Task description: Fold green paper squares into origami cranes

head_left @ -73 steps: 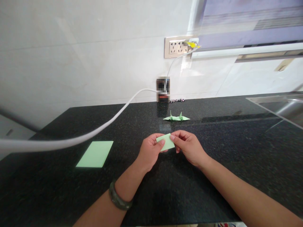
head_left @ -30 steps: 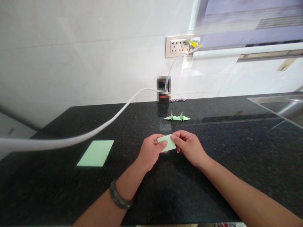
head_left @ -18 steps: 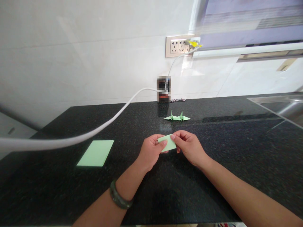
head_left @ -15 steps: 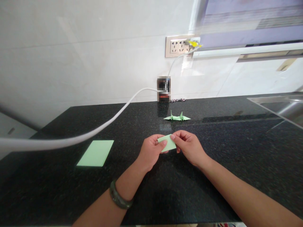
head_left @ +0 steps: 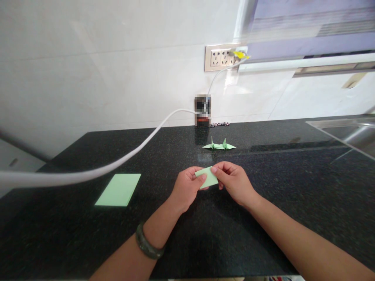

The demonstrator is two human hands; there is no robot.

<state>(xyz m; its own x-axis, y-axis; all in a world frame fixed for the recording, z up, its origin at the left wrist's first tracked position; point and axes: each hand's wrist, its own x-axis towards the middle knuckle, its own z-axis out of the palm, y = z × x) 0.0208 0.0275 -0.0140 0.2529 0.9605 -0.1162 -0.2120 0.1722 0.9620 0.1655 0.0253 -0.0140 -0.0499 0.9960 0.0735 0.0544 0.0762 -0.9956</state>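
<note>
A small folded piece of light green paper (head_left: pixel 211 178) is held between both hands above the dark countertop. My left hand (head_left: pixel 187 187) pinches its left side, thumb lying on top and fingers underneath. At the upper right corner, my right hand (head_left: pixel 234 181) grips the same paper between thumb and fingers. Beyond the hands, two green folded paper cranes (head_left: pixel 219 146) stand close together on the counter. A stack of green paper sheets (head_left: pixel 118 190) lies flat to the left of my left hand.
A white cable (head_left: pixel 140 146) sweeps across from the left to a blurred-out box (head_left: pixel 202 111) against the wall. Beside the box lies a beaded string (head_left: pixel 220 124). A socket panel (head_left: pixel 219 57) is on the wall. The metal sink (head_left: pixel 357 134) is at the right of the black counter (head_left: pixel 287 179).
</note>
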